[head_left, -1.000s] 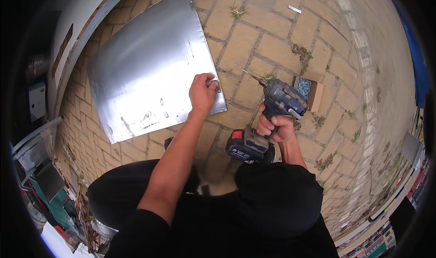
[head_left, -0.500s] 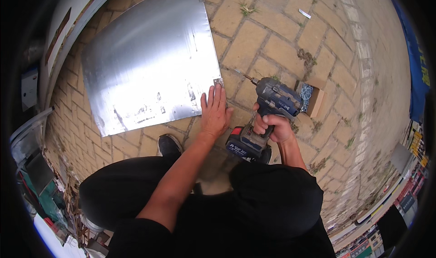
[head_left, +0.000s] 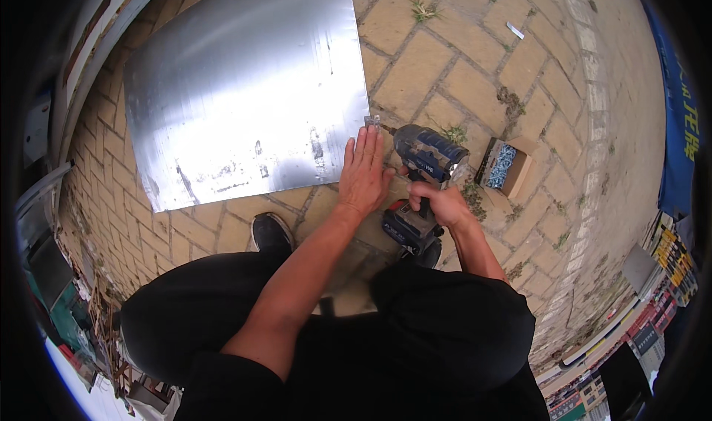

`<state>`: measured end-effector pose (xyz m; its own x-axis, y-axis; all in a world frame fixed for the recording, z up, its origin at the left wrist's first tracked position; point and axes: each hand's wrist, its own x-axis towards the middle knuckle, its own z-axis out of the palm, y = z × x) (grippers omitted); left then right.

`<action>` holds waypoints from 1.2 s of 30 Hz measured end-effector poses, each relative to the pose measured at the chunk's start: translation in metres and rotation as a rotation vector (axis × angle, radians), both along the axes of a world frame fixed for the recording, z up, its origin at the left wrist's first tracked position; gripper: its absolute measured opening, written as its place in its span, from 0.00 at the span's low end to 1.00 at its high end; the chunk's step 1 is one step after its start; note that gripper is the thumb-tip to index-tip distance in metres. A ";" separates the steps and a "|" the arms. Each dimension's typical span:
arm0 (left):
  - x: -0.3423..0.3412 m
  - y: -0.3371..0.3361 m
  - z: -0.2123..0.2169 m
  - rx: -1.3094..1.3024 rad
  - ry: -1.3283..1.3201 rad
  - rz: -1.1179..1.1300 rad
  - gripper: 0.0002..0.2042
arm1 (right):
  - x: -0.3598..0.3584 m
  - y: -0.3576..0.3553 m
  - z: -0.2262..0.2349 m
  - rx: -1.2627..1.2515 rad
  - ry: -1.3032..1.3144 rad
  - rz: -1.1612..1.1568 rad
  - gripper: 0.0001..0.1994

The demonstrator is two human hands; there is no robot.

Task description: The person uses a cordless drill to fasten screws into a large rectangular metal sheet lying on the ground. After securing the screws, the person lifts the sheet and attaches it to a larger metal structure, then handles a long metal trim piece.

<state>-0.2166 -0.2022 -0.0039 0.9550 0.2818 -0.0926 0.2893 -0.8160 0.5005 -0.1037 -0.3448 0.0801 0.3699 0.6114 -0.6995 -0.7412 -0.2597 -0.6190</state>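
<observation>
Evidently bracing a small bracket (head_left: 373, 120) at the edge of a metal sheet (head_left: 245, 87) on brick paving (head_left: 408, 61), L hand (head_left: 363, 179) lies flat, clasping nothing; R hand (head_left: 439, 202) is clamped round a cordless driver (head_left: 429, 148), nose toward bracket; screw box (head_left: 522, 172) sits nearby, prob. for reach.

There were one left hand (head_left: 363, 180), one right hand (head_left: 443, 203), one cordless impact driver (head_left: 429, 153), one metal sheet (head_left: 237, 95), one cardboard box (head_left: 523, 166), screws (head_left: 500, 166) too jumbled to count, one pale strip (head_left: 515, 30) and one blue banner (head_left: 678, 132).
</observation>
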 end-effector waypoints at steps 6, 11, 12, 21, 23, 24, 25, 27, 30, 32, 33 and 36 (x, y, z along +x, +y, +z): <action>0.001 -0.001 0.002 -0.007 -0.005 0.015 0.38 | -0.006 0.003 -0.009 -0.046 -0.030 0.017 0.14; 0.002 -0.001 0.002 -0.035 -0.012 0.028 0.38 | -0.008 0.012 -0.005 -0.079 -0.036 -0.017 0.13; 0.003 -0.001 0.002 -0.034 -0.015 0.030 0.37 | -0.008 0.012 -0.006 -0.092 -0.039 -0.008 0.13; 0.001 -0.002 0.000 0.010 0.003 0.022 0.39 | -0.007 0.016 -0.007 -0.097 -0.074 0.029 0.13; 0.001 -0.001 0.000 0.010 0.001 0.022 0.38 | -0.007 0.018 -0.005 -0.103 -0.090 0.042 0.14; 0.001 -0.001 0.000 0.006 0.003 0.022 0.38 | -0.007 0.018 -0.004 -0.113 -0.098 0.061 0.14; 0.001 -0.001 0.000 0.001 0.005 0.021 0.38 | -0.007 0.018 -0.003 -0.124 -0.105 0.080 0.14; 0.002 -0.001 0.000 -0.001 0.021 0.014 0.38 | -0.009 0.020 -0.005 -0.171 -0.125 0.097 0.14; 0.002 0.001 0.001 0.006 0.041 0.004 0.37 | -0.007 0.026 -0.002 -0.249 -0.303 0.214 0.13; 0.001 0.001 0.000 -0.008 0.027 0.004 0.36 | -0.006 0.026 -0.001 -0.277 -0.483 0.288 0.16; 0.001 0.000 0.000 -0.015 0.026 0.006 0.35 | -0.005 0.026 -0.002 -0.272 -0.583 0.307 0.19; -0.004 -0.003 -0.003 -0.039 0.037 0.015 0.33 | 0.011 0.034 0.016 -0.370 -0.658 0.490 0.24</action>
<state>-0.2207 -0.2048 -0.0068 0.9464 0.2913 -0.1393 0.3202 -0.7917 0.5202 -0.0927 -0.3108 0.0961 0.5217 0.5839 -0.6220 -0.0201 -0.7205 -0.6932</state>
